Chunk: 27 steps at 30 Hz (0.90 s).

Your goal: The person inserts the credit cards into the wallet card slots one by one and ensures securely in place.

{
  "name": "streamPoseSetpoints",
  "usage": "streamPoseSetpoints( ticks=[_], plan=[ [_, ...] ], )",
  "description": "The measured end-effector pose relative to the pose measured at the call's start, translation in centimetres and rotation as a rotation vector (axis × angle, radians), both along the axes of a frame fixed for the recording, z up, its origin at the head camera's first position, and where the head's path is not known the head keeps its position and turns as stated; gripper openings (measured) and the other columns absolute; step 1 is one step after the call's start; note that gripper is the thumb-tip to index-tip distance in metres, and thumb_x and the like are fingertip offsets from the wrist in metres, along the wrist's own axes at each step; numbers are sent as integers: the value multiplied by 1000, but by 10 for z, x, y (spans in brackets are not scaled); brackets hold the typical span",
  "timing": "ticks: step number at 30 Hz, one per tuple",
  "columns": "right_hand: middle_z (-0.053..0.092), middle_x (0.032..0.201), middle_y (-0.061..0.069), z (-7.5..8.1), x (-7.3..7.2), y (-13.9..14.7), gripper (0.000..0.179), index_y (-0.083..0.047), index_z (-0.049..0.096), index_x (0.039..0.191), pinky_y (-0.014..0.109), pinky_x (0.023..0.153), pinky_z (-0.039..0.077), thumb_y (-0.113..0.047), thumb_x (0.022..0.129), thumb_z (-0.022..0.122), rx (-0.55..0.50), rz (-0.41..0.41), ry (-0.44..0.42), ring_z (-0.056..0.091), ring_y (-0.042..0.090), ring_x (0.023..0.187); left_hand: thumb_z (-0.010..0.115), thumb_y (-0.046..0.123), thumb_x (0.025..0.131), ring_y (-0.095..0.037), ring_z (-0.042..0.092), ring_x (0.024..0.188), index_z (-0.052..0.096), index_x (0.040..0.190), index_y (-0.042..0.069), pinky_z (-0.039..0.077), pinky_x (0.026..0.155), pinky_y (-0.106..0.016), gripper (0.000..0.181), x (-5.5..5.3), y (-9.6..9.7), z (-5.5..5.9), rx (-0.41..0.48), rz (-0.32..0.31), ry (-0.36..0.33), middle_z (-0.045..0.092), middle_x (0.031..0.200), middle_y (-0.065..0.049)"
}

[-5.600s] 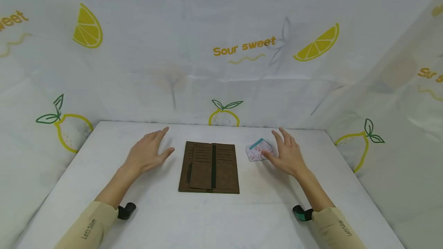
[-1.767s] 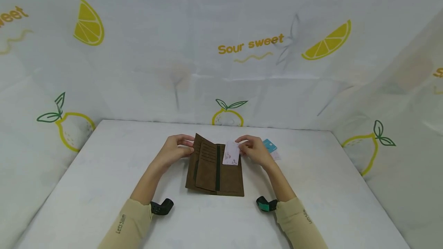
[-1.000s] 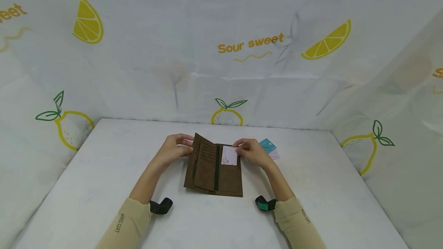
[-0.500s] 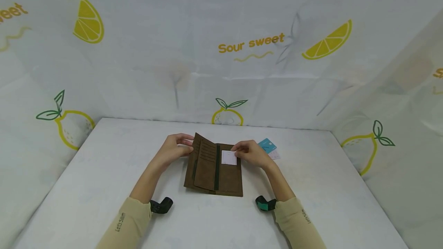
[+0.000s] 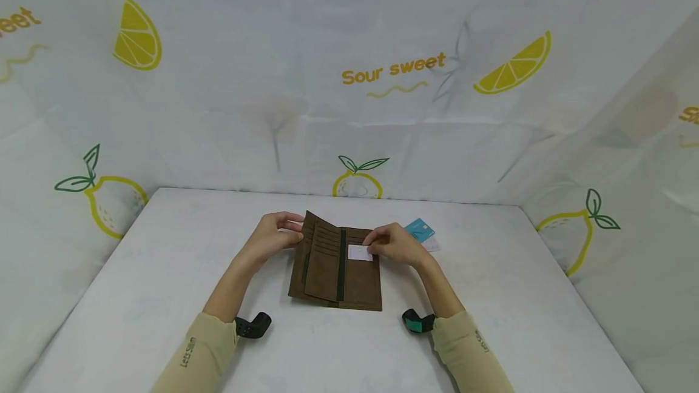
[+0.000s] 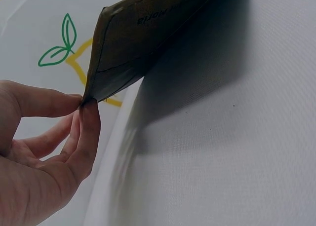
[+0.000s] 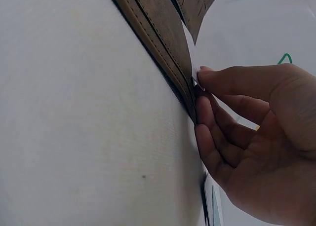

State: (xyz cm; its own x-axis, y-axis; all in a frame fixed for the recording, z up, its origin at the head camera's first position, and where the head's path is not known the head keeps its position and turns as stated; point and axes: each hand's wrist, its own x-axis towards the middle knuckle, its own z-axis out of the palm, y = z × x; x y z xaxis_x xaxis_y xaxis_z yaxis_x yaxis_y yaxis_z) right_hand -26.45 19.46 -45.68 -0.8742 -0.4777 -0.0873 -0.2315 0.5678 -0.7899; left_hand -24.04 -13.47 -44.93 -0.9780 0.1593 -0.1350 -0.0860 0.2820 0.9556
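Note:
A brown wallet (image 5: 361, 287) lies spread on the white table, its left flap tilted up. My left hand (image 5: 271, 236) pinches that flap's outer edge between thumb and fingertips, as the left wrist view shows at the wallet's corner (image 6: 123, 43). My right hand (image 5: 398, 244) pinches the right edge of a pale card (image 5: 358, 253) that sits partly in a slot of the wallet's right panel; the card's lower part shows, the rest is hidden in the slot and behind my fingers. In the right wrist view, thumb (image 7: 237, 83) and fingers close on the card beside the wallet's stitched edge.
Right behind my right hand lie a teal card (image 5: 420, 230) and a pale patterned card (image 5: 432, 244) partly beneath it. A white cloth wall with lemon prints rises at the table's far edge (image 5: 246, 193). Black wrist cameras (image 5: 254, 325) hang at both cuffs.
My hands came in from the sides; the left lifted the wallet's flap. The right took a card from the pile and slid it into the right panel, so less of it shows now.

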Motion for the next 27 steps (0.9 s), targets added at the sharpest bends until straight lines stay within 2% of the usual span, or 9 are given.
streamPoseSetpoints(
  ticks=[7,14,22,27],
  plan=[
    [80,102,13,2,2,1,7,-2,81,101,27,76,52,-4,97,76,21,10,-16,61,13,84,68,1,99,-15,74,96,65,141,-3,62,89,-28,42,-1,0,0,-4,-4,-3,71,128,-23],
    [80,101,15,3,2,1,6,-2,81,99,26,75,51,-6,97,78,9,56,-10,61,14,85,69,2,99,-15,74,96,65,140,-2,61,88,-28,42,0,1,1,-21,-4,3,71,129,-24],
    [80,108,13,1,0,4,4,-4,84,96,24,80,53,-6,95,80,-9,86,-14,65,12,95,69,1,98,-16,74,95,66,139,-2,62,90,-34,42,1,0,0,-23,-2,2,72,128,-24],
    [80,111,15,0,0,5,6,-3,84,99,23,82,54,-7,96,80,-20,88,-12,66,13,97,67,0,98,-14,73,97,65,140,-4,62,91,-32,42,1,-1,-1,-5,-11,6,71,125,-23]
  ],
)
